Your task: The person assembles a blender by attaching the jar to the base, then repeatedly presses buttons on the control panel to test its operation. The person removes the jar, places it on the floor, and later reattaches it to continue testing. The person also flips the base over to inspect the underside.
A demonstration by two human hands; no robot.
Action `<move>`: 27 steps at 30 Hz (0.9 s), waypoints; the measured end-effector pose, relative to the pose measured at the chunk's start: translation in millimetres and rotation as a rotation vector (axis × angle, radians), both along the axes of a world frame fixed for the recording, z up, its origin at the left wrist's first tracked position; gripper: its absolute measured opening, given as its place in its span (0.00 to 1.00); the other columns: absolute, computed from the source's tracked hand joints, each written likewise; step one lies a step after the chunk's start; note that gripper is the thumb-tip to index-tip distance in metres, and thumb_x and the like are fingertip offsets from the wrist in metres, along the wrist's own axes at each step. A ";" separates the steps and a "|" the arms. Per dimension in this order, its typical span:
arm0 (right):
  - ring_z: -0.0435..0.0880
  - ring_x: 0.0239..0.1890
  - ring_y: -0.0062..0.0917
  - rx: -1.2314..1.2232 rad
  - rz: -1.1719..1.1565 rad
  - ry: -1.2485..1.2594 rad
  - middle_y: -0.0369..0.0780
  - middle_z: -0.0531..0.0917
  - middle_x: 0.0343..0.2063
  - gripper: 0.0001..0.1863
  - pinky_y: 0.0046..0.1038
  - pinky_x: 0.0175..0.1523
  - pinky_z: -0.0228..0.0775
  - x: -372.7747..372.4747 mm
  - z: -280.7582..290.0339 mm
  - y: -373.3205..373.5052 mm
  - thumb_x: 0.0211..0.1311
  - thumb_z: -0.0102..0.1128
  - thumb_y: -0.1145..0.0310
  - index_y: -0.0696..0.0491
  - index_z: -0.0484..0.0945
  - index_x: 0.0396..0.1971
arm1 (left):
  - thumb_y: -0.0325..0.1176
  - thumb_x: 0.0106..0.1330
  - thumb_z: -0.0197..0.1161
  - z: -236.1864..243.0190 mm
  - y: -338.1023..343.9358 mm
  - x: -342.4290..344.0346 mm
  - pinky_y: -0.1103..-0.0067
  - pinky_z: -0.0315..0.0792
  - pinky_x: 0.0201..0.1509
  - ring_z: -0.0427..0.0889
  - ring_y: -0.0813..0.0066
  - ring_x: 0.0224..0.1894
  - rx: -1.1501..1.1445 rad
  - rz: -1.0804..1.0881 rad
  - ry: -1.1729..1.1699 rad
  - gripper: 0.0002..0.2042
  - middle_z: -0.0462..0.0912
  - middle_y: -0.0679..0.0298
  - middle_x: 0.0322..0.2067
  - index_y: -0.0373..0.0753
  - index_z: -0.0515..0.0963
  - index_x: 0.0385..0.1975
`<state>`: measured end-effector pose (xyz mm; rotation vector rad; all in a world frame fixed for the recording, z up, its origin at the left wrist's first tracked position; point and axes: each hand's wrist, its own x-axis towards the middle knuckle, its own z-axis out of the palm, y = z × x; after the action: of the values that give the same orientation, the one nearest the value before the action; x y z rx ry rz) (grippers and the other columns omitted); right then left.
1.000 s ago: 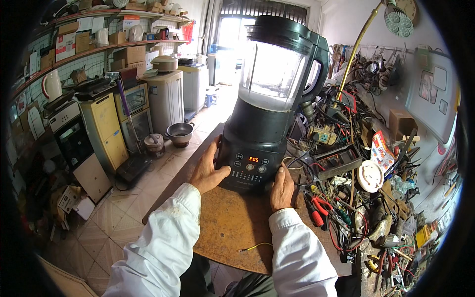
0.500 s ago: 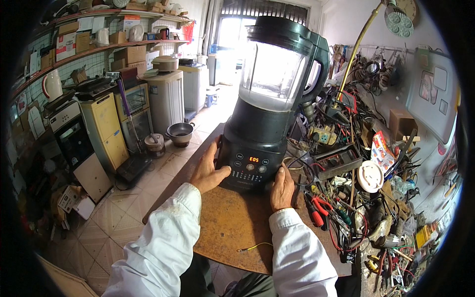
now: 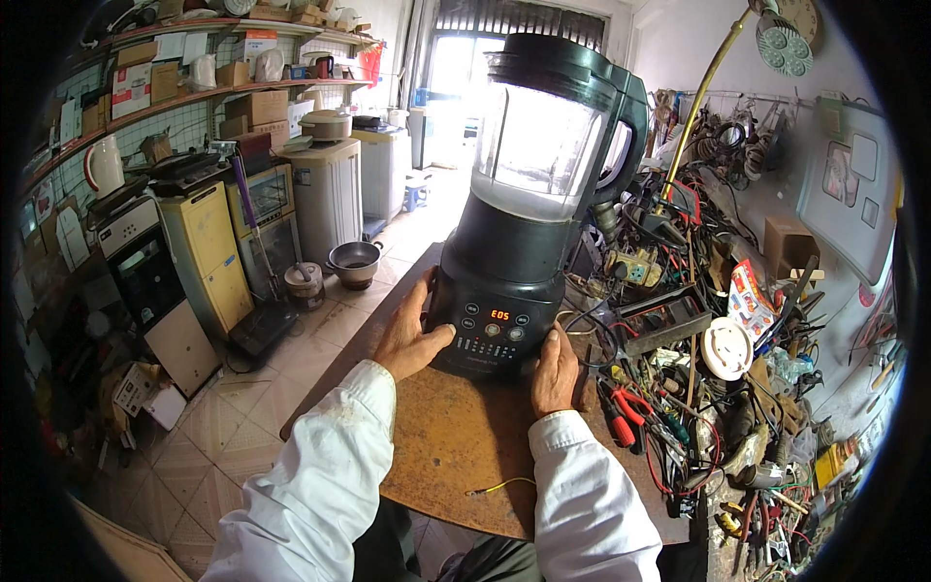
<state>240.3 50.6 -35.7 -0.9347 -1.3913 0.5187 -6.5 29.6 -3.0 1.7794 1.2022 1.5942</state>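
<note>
A black countertop blender with a clear jug stands on the brown worktop, lid on and handle toward the right. Lit orange characters glow on the display of its front panel, among round buttons and rows of small marks. My left hand clasps the left side of the base, its thumb lying on the front beside the panel. Against the base's lower right side, my right hand is closed with the thumb up; its fingertips are hidden. The jug's bottom looks whitish, and no other contents can be made out.
Pliers, wires and many loose tools crowd the right side of the worktop. A short yellow wire lies near its front edge. A gooseneck lamp rises at right. Left are old appliances, a pot on the floor and loaded shelves.
Both hands keep their places on the blender's base. The blender sits very slightly lower and farther right in the picture.
</note>
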 end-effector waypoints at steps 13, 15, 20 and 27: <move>0.86 0.60 0.39 0.020 -0.001 0.005 0.54 0.87 0.56 0.28 0.36 0.66 0.73 1.0 -3.4 2.7 0.85 0.45 0.54 0.63 0.78 0.65 | 0.33 0.62 0.68 -0.7 0.8 -0.6 0.61 0.66 0.77 0.68 0.53 0.77 -0.041 -0.004 -0.006 0.46 0.68 0.47 0.74 0.41 0.53 0.82; 0.86 0.61 0.40 -0.024 0.008 0.011 0.54 0.87 0.56 0.28 0.36 0.66 0.73 0.9 -0.1 -0.2 0.85 0.45 0.54 0.63 0.78 0.65 | 0.34 0.63 0.68 -1.4 1.2 -0.7 0.61 0.65 0.78 0.68 0.53 0.77 -0.039 -0.015 -0.016 0.46 0.68 0.47 0.75 0.41 0.53 0.82; 0.85 0.61 0.43 -0.014 -0.050 -0.032 0.56 0.86 0.57 0.28 0.37 0.67 0.73 0.3 3.3 -2.9 0.84 0.46 0.55 0.63 0.78 0.65 | 0.36 0.65 0.68 2.7 -2.0 -1.4 0.62 0.64 0.78 0.69 0.54 0.76 -0.056 0.005 0.024 0.44 0.69 0.49 0.75 0.42 0.54 0.82; 0.84 0.63 0.44 -0.002 -0.061 -0.027 0.57 0.85 0.58 0.28 0.37 0.69 0.71 -1.1 1.1 -1.5 0.84 0.46 0.56 0.65 0.78 0.64 | 0.37 0.66 0.68 -0.4 -0.3 -0.8 0.62 0.67 0.76 0.70 0.55 0.76 -0.016 -0.011 -0.002 0.44 0.69 0.50 0.74 0.41 0.54 0.82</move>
<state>239.2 49.1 -34.6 -0.9855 -1.3823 0.4631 -7.3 29.3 -3.4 1.7707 1.1988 1.5756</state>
